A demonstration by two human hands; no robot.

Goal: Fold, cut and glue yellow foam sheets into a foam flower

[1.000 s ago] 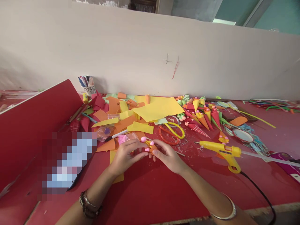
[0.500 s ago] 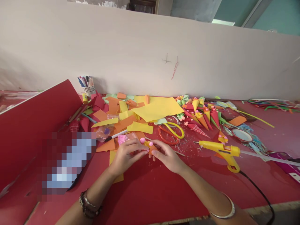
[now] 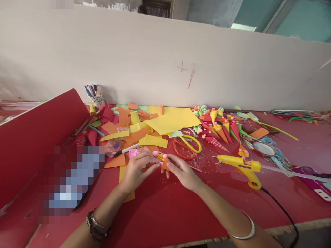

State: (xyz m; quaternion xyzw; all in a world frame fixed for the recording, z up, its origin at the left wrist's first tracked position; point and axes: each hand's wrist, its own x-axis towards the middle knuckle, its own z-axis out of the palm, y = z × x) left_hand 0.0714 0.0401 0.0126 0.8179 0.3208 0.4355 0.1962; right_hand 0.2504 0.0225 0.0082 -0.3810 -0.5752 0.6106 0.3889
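In the head view, both my hands meet over the middle of the red table. My right hand [image 3: 184,172] is closed around a small orange paper cone [image 3: 166,165] with yellow paper at its mouth. Pink balls [image 3: 155,153] stand along the cone's rim. The thumb and fingers of my left hand [image 3: 138,170] pinch a pink ball [image 3: 161,163] against the near side of that rim; the fingers partly cover it. Just behind my left hand lies a pink bundle [image 3: 133,153] in clear plastic.
A yellow glue gun [image 3: 241,167] lies at right, its black cord running off the front edge. Finished paper cones [image 3: 219,129] are heaped behind it. Scissors [image 3: 191,144], coloured paper scraps [image 3: 137,136] and a marker [image 3: 129,148] fill the middle. A pen cup [image 3: 96,98] stands at back left.
My left fingertips have shifted slightly with the pink ball, now against the cone's rim. The view has drifted a little; the cone stays in my right hand.
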